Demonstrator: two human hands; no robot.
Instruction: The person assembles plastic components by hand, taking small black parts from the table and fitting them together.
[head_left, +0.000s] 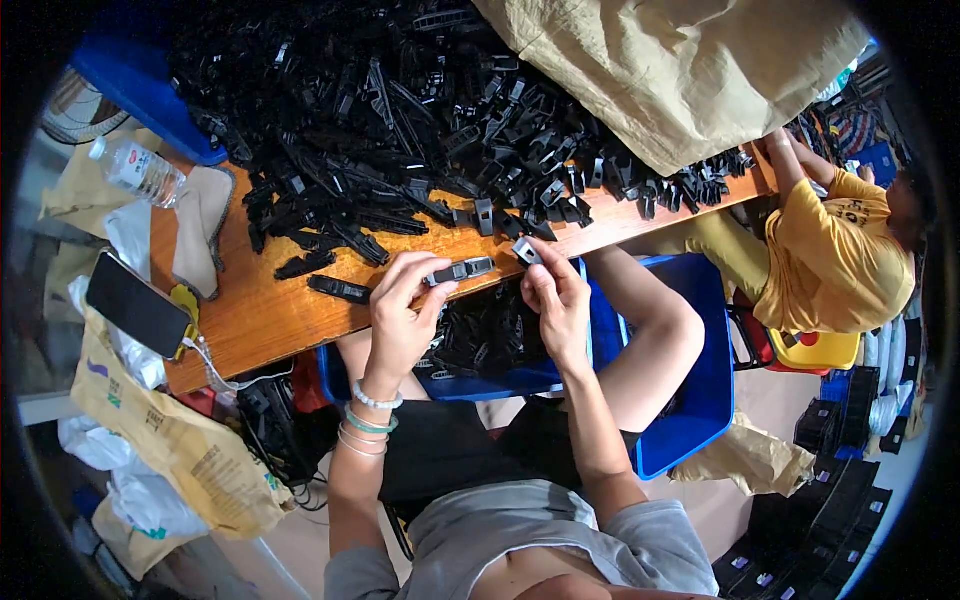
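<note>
Between the thumb and fingers of my left hand (402, 302) is a short black plastic part (462, 270), held level over the table's near edge. My right hand (556, 295) pinches a small grey clip-like piece (526, 252) with a dark opening. The two pieces are apart, a small gap between them. Just beyond my hands a large heap of black plastic parts (370, 130) covers the wooden table (290, 325). One loose black part (339, 289) lies next to my left hand. Below my hands, a blue bin (520, 378) on my lap side holds more black parts (480, 335).
A brown sheet (670, 80) covers the heap's right part. At left are a water bottle (138, 170), a phone (138, 303) on a stand and a printed sack (170, 440). Another blue bin (690, 400) stands by my right leg. A co-worker in yellow (830, 250) sits at right.
</note>
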